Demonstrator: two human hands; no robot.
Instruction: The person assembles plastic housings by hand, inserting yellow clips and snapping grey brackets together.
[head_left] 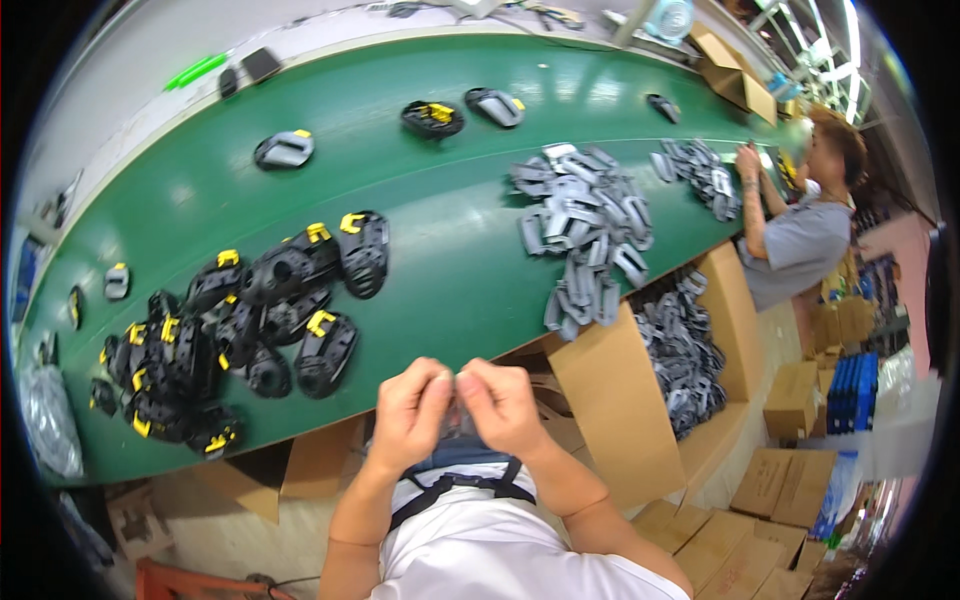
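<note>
My left hand (412, 408) and my right hand (502, 408) are held close together in front of my body, by the near edge of the green table. The fingers of both are curled in, thumbs side by side. Whatever may be between them is too small or hidden to make out. To the left of my hands lies a heap of black plastic parts with yellow clips (267, 275), one such part (326, 355) nearest my left hand. Up and to the right is a pile of grey plastic pieces (590, 225).
The green table (440, 270) bears several single parts along its far side, among them a black one with yellow (432, 118). An open cardboard box (615, 410) filled with grey pieces stands at my right. A co-worker (810, 220) works farther right. A clear plastic bag (50, 420) lies far left.
</note>
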